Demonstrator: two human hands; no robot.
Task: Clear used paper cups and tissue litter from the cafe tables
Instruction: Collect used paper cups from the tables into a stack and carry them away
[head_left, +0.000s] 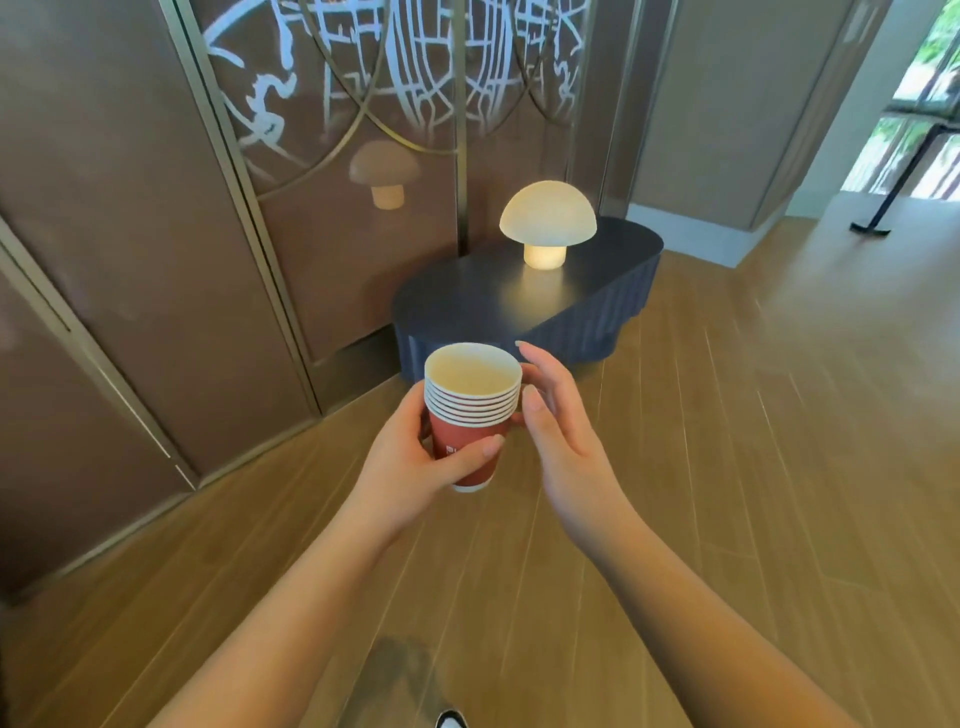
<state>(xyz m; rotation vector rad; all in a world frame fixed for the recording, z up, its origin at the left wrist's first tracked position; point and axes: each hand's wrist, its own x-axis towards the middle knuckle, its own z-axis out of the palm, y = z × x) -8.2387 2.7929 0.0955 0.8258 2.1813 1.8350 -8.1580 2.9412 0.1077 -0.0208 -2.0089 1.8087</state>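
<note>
A stack of several nested red paper cups (470, 415) with white rims is held upright in front of me, above the wooden floor. My left hand (415, 462) is wrapped around the lower cup, thumb across its front. My right hand (556, 415) is just right of the stack, fingers apart, its thumb tip near or touching the rims. The top cup looks empty inside. No tissue litter is in view.
A low dark blue oval table (467, 306) stands ahead against the wall, carrying a lit mushroom-shaped lamp (546, 223). Brown panelled wall with metal trim (244, 208) runs along the left. Wooden floor (753, 441) stretches right toward a window and a black stand (878, 218).
</note>
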